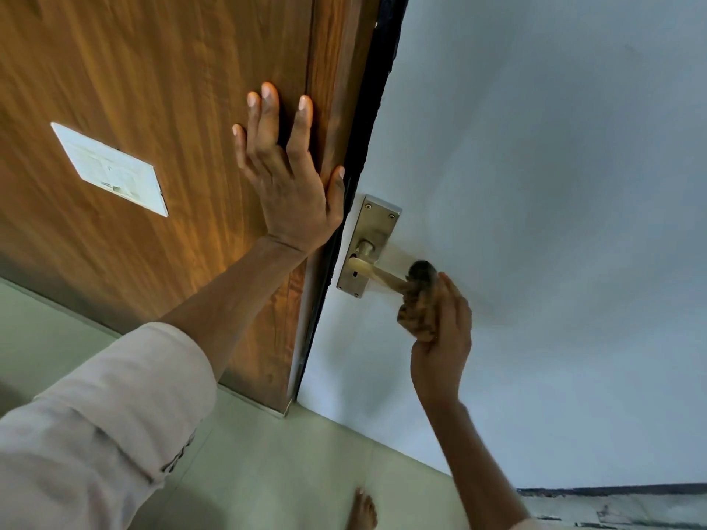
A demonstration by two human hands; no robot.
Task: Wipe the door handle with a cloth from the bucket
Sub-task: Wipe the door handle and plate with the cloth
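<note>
Two bare hands are at work on this door. On the right, the right hand (pixel 443 330) is clenched around a bunched brown cloth (pixel 419 300), pressing the wad against the far end of the lever of the door handle (pixel 378 275). The cloth covers the tip of the lever, and the fingers curl behind it so that only the thumb side and the back of the hand show. The lever sticks out to the right from a brushed metal backplate (pixel 369 242) screwed to the pale grey door (pixel 535 185), close to its left edge.

On the left, the left hand (pixel 287 177) is released, lying flat with its fingers spread against the wooden panel (pixel 153 89), the thumb resting along the panel's right edge just beside the dark strip (pixel 367 120) that runs between the wood and the grey door. Its forearm comes out of a rolled light-coloured sleeve (pixel 99 415) at the near left.

Farther left on the wood sits a white rectangular plate (pixel 111 168). Below everything lies a pale green tiled floor (pixel 267 472), and a bare foot (pixel 361 510) shows at the near edge, between the two arms.
</note>
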